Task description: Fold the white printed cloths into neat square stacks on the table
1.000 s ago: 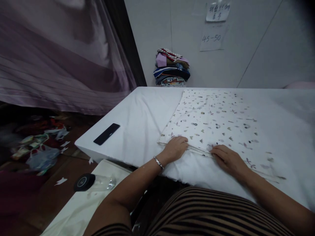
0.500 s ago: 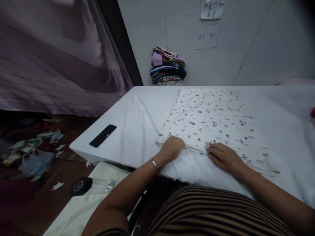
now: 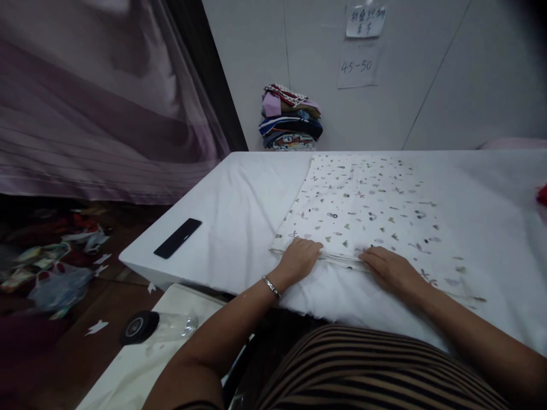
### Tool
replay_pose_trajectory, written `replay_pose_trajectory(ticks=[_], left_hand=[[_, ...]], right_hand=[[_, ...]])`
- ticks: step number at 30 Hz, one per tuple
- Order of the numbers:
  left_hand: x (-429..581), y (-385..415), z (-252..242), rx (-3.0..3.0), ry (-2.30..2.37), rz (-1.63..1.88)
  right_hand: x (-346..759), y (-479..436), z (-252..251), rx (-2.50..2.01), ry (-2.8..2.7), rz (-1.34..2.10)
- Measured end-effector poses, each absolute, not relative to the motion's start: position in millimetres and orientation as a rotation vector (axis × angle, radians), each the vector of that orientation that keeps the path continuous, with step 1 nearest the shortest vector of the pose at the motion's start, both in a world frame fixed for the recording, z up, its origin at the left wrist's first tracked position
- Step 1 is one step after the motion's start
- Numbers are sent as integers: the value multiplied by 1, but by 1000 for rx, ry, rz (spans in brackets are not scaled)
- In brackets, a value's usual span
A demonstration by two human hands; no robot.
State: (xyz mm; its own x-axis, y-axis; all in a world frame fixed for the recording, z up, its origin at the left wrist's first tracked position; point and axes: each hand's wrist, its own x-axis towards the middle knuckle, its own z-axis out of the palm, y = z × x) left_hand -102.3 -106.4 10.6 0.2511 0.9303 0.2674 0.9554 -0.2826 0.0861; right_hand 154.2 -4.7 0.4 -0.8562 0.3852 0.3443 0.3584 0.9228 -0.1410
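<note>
A white cloth (image 3: pixel 354 205) printed with small plants and rainbows lies folded in layers on the white-covered table (image 3: pixel 239 228). At its near edge, towards the left corner, my left hand (image 3: pixel 299 259) has its fingers curled over the layers. Farther right along the same edge, my right hand (image 3: pixel 388 270) grips the cloth, fingers close together on top; its thumb is mostly hidden. Between my hands the stacked layers show as thin lines. A silver bracelet (image 3: pixel 270 286) circles my left wrist.
A black phone (image 3: pixel 178 238) lies on the table's left side. Below, a lidded glass jar (image 3: pixel 158 327) rests sideways on a white surface. Folded clothes (image 3: pixel 290 119) are piled behind the table, beneath paper signs (image 3: pixel 359 65). A pinkish curtain (image 3: pixel 106 114) hangs at left.
My right hand's fingers have straightened and its thumb has slipped mostly from sight. My left hand stays nearly in place on the edge. The whole view has shifted slightly.
</note>
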Motion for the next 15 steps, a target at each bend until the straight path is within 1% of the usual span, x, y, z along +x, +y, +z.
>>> replay_pose_trajectory(ticks=[3,7,11,15], left_hand=[[-102,-109,14,-2431,-1796,-404],[-102,-110,19,-2486,-1746,-292],[-102,-110,17,-2434,-1740,-277],[-103,-110,11,-2439,-1694,-246]], right_hand=[[154,-6,4,-620,-2721,170],[154,-8,7,-613,-2734,173],[153,-11,12,-648,-2759,248],[150,-14,19,-782,-2744,478]])
